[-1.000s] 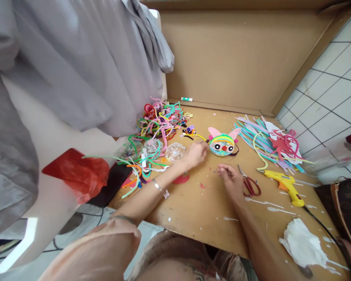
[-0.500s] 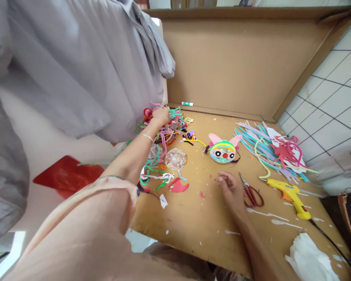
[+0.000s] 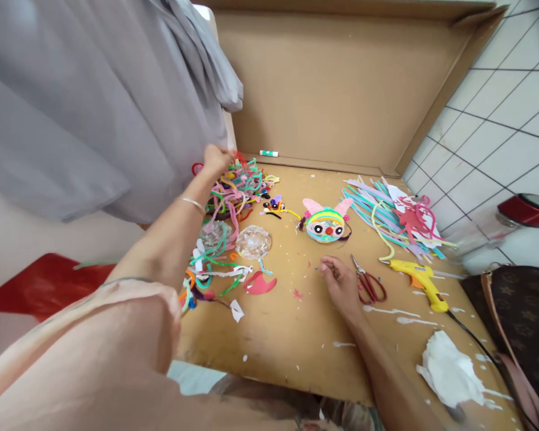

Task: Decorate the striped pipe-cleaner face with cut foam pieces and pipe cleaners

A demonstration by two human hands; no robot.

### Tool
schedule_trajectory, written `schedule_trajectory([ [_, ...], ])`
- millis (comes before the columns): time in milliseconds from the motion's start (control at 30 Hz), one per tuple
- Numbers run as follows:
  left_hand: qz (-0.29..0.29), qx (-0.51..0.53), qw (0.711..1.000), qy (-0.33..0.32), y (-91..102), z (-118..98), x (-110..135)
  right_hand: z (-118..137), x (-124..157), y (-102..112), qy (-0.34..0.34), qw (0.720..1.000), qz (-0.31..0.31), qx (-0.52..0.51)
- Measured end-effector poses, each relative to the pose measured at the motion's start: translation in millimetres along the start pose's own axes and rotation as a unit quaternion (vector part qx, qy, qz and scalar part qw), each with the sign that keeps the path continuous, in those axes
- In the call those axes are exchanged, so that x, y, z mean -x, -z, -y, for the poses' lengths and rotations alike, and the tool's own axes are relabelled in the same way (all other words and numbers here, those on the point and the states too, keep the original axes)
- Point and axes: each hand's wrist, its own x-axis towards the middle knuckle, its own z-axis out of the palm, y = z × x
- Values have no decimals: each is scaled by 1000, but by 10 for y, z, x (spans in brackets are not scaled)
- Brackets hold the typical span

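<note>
My left hand (image 3: 219,160) reaches over a tangled heap of coloured pipe cleaners (image 3: 233,194) at the table's left. Its fingers are closed on a red pipe cleaner (image 3: 239,158), partly hidden by the hand. Resting on the table, my right hand (image 3: 339,281) has curled fingers, thumb against the forefinger; a tiny dark tip shows there, too small to name. Beyond it sits a decorated animal face (image 3: 326,227) with pink ears, round eyes and a red nose. Red-handled scissors (image 3: 369,284) lie just right of that hand. A clear faceted disc (image 3: 253,242) lies between the heap and the face.
A yellow glue gun (image 3: 420,281) with a black cord lies right, below a bundle of pipe cleaners (image 3: 372,209). Crumpled tissue (image 3: 451,368), a brown bag (image 3: 516,323) and a red-lidded jar (image 3: 525,211) are farther right. A glue stick (image 3: 269,153) lies by the cardboard wall (image 3: 332,90).
My left hand has lifted from within the heap to its back edge, now with red pipe cleaner at its fingers. The view has shifted right; my right hand stays by the scissors.
</note>
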Motion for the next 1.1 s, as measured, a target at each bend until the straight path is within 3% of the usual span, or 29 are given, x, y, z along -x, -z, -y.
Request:
schedule_trajectory([
  [133, 5, 31, 997, 77, 322, -234, -192, -25, -22, 14, -8, 1000, -18, -5],
  [300, -14, 136, 987, 85, 689, -476, -209, -59, -43, 29, -6, 1000, -22, 0],
  [400, -35, 154, 986, 52, 853, -577, -178, -60, -38, 24, -1, 1000, -23, -2],
  [567, -75, 152, 985, -15, 1028, -676, -197, -88, -41, 4, 0, 1000, -29, 3],
  [667, -85, 243, 966, -3, 1092, -710, -203, -106, -48, 6, -4, 1000, -26, 7],
  [800, -54, 353, 934, 13, 1140, -733, -115, -63, -26, 9, -14, 999, -33, -1],
  [967, -1, 368, 930, 15, 1135, -709, 122, 323, -55, -153, -3, 998, 11, -61],
  [1100, 9, 354, 935, 26, 1105, -680, 298, 930, -431, -537, 88, 986, 88, -111],
])
